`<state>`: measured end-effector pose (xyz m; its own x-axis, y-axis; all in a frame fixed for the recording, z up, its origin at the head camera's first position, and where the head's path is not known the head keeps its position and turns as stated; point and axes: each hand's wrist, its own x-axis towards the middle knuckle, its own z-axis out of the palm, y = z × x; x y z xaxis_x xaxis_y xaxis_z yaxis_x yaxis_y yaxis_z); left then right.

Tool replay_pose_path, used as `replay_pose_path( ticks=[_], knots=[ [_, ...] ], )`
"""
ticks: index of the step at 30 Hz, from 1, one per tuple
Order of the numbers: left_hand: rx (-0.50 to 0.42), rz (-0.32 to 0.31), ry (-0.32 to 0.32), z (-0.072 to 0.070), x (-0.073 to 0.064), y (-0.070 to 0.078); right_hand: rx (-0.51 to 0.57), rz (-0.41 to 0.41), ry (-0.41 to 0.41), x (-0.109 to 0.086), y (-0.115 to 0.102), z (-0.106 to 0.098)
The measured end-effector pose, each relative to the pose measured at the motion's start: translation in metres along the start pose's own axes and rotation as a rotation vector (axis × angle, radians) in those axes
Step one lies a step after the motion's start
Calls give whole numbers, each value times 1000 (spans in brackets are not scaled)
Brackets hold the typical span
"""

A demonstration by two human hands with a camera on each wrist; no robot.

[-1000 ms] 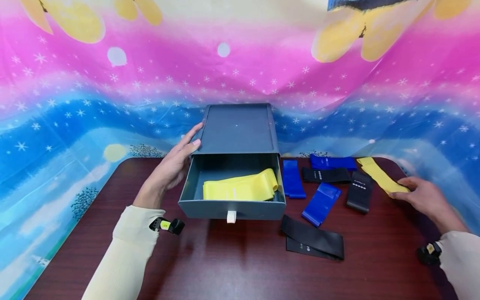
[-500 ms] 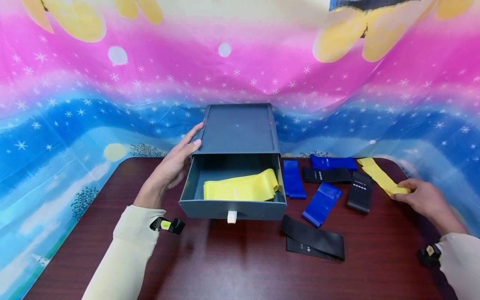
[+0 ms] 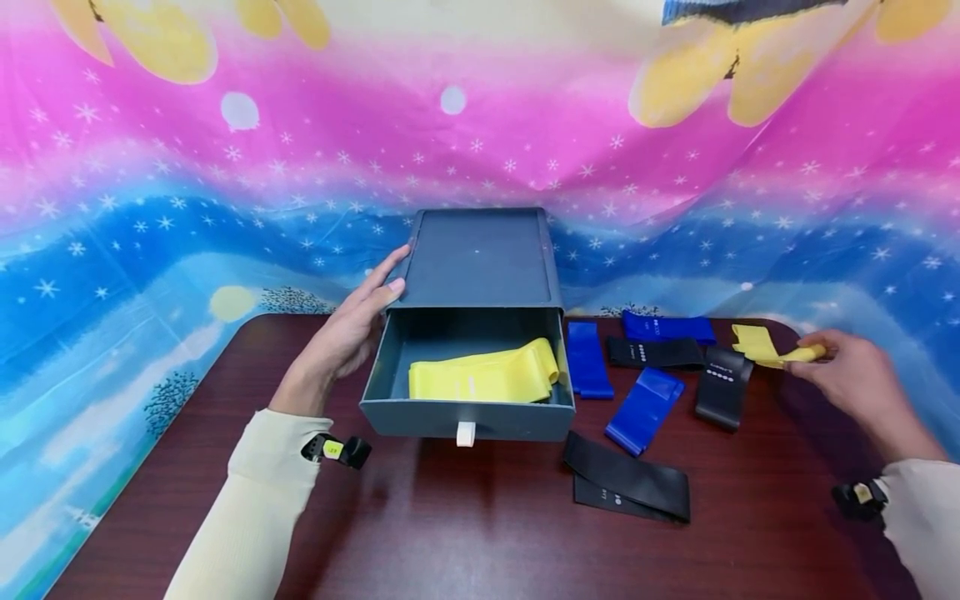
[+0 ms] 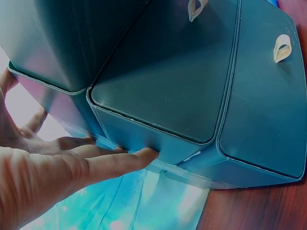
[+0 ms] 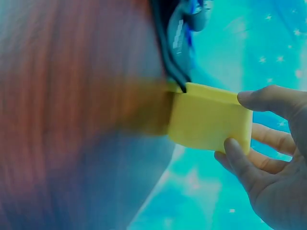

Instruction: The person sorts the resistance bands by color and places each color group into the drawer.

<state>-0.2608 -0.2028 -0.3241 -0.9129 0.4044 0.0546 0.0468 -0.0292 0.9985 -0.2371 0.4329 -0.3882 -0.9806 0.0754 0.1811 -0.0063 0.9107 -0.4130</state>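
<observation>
At the table's right edge my right hand (image 3: 858, 383) pinches one end of a yellow resistance band (image 5: 208, 117) between fingers and thumb. That end is lifted, and the band bends toward its far end (image 3: 753, 340). My left hand (image 3: 341, 337) rests against the left side of a dark grey drawer unit (image 3: 480, 258), fingers extended along it. The unit's top drawer (image 3: 420, 421) is pulled out. Inside lies yellow band material (image 3: 480, 377), folded flat; whether it is one band or more I cannot tell. Lower shut drawers (image 4: 163, 81) show in the left wrist view.
Blue bands (image 3: 643, 410) and black bands (image 3: 633, 482) lie spread over the brown table (image 3: 450, 533), right of the unit. One black band (image 3: 723, 388) lies close to the held yellow one. A patterned cloth (image 3: 480, 133) hangs behind the table.
My right hand has raised the near end of the yellow band, which lay flat earlier and is now bent up, its far end shifted slightly right. The left hand has stayed in place.
</observation>
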Motion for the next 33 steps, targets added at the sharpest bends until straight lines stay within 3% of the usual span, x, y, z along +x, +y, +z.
replay_pose_path(
  ticks=[11, 21, 25, 33],
  knots=[
    [18, 3, 0, 1, 0, 1, 9, 75, 59, -4, -39, -18],
    [8, 5, 2, 0, 0, -1, -18, 91, 106, -9, -72, -32],
    [11, 7, 1, 0, 0, -1, -19, 82, 114, -12, -87, -40],
    [4, 8, -4, 1, 0, -1, -25, -9, 152, -20, -116, -50]
  ],
)
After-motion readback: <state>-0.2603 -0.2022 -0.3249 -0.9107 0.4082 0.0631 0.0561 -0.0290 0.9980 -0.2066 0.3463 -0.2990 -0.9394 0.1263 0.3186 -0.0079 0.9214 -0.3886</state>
